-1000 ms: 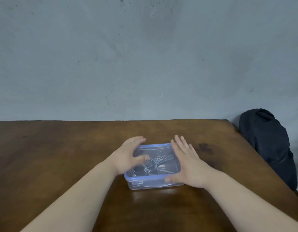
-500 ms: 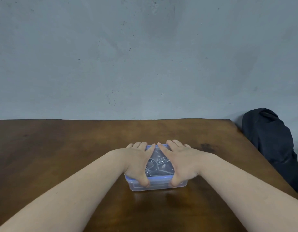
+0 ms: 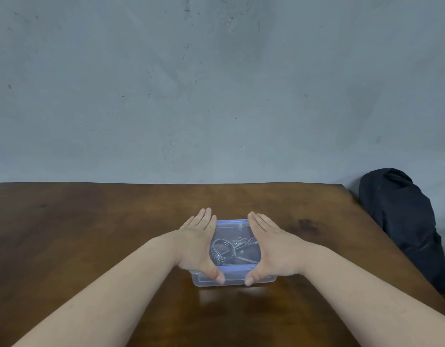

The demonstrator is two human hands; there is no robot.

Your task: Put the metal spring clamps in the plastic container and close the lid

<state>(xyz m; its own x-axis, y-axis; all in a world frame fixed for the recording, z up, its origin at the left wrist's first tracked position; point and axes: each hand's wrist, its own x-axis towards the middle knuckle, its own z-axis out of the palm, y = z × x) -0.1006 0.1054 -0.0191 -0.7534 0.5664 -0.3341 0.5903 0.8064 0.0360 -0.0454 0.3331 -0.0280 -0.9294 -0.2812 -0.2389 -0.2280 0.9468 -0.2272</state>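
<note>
A clear plastic container [image 3: 234, 281] with a blue-rimmed lid [image 3: 232, 227] on top stands on the wooden table, near the middle. Through the lid I see the metal spring clamps [image 3: 226, 248] lying inside. My left hand [image 3: 196, 243] lies flat on the lid's left side, fingers straight and pointing away from me. My right hand [image 3: 274, 248] lies flat on the lid's right side in the same way. Both thumbs reach down over the front rim and touch the container's front wall. Neither hand holds anything.
The brown wooden table [image 3: 91, 234] runs back to a grey wall [image 3: 216, 96]. A black bag [image 3: 401, 221] leans just off the table's right edge, at the far right corner.
One second ago my hands hovered at the container's sides. They then came down on the lid with fingertips nearly touching, and have since slid apart toward its left and right edges.
</note>
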